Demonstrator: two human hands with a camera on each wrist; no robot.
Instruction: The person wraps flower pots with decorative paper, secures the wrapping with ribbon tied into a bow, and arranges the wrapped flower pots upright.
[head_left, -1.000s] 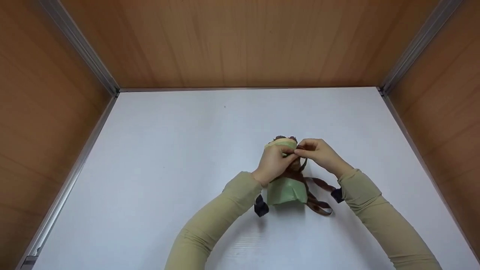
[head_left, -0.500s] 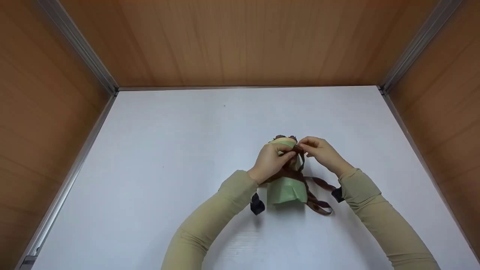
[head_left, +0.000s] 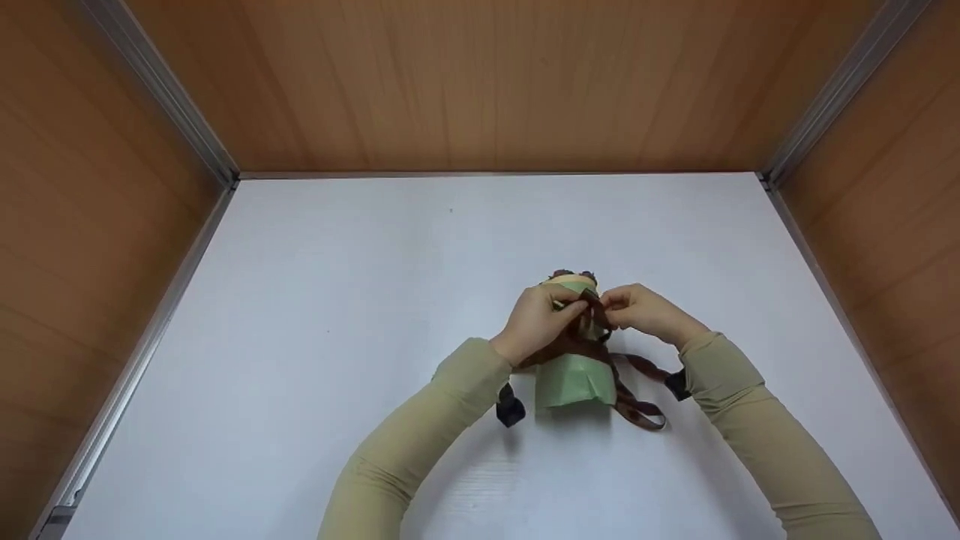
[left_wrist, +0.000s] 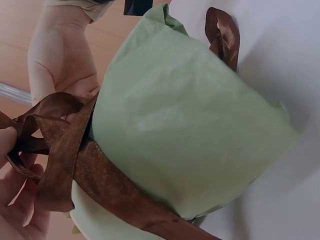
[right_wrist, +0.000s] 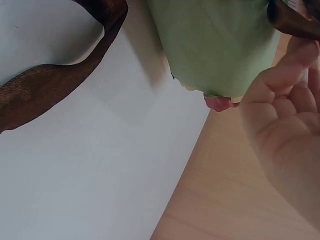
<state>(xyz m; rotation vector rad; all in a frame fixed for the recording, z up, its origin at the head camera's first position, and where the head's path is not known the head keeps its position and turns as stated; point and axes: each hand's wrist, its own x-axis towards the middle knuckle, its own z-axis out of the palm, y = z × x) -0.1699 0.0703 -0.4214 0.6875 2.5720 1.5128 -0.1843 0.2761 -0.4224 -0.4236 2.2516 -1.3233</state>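
Observation:
A small bouquet wrapped in green paper (head_left: 574, 381) lies on the white table, its pinkish-red flower (right_wrist: 217, 103) peeking out at the far end. Brown satin ribbon (left_wrist: 120, 192) crosses around the wrap's middle. My left hand (head_left: 531, 322) pinches a raised ribbon loop between thumb and fingers over the bouquet. To the right of it, my right hand (head_left: 651, 315) pinches another stretch of the ribbon near the knot. The left wrist view has both hands at the loops, where the knot itself is partly hidden by ribbon and fingers.
Loose ribbon tails (head_left: 637, 412) trail on the table (head_left: 337, 300) to the right of the wrap. Dark straps (head_left: 511, 409) hang at the wrists. Wood-grain panels (head_left: 487, 90) with metal edging enclose the back and both sides.
My right hand has shifted out to the right and slightly down with its ribbon. My left hand has moved slightly left, and a ribbon loop now stands visible between the hands.

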